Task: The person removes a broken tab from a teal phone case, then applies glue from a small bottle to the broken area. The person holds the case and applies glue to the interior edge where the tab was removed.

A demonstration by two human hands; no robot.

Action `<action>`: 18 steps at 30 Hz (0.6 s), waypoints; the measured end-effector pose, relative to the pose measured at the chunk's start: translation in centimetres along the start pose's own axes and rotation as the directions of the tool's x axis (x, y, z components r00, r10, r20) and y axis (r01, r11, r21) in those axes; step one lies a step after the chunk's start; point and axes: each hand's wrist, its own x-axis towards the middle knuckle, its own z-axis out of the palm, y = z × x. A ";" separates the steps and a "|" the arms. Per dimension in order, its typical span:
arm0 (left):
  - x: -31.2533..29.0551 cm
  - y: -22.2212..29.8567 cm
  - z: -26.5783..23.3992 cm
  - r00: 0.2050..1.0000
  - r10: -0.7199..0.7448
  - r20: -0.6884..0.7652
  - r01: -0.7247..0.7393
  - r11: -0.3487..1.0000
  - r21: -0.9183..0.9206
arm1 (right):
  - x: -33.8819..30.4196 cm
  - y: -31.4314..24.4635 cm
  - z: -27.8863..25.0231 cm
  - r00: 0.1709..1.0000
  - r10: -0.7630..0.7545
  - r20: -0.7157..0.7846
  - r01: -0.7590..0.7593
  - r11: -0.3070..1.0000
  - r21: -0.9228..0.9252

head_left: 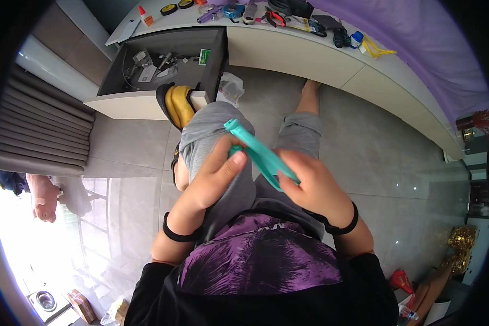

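Left hand [218,171] and right hand [316,183] both pinch a teal band [259,150], its left end farther away. Open drawer [127,104] lies far left.

a home: grey curtain [43,127], open drawer [127,106]

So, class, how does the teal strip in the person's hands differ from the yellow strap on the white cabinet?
The teal strip is blue-green; the yellow strap is bright yellow. The teal strip is held in the left hand and right hand, while the yellow strap lies on the white cabinet, untouched. The teal strip looks broader in the picture than the yellow strap. Both are long and narrow.
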 end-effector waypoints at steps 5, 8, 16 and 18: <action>-0.5 0.2 0.8 0.998 0.027 -0.064 -0.025 0.999 0.029 | 0.3 -1.0 0.5 0.967 -0.247 0.056 0.253 0.944 -0.213; -0.8 0.4 0.6 1.000 -0.016 -0.021 0.014 0.992 -0.124 | 0.0 -1.1 0.1 0.963 -0.251 0.098 0.263 0.955 -0.140; -1.5 0.0 -0.4 0.983 0.140 0.118 -0.100 0.950 -0.296 | 0.7 1.8 -0.4 0.914 0.220 -0.340 -0.124 0.951 0.282; -1.9 0.1 -0.6 0.973 0.177 0.152 -0.141 0.965 -0.223 | 1.1 2.5 -0.5 0.951 0.199 -0.237 -0.123 0.946 0.300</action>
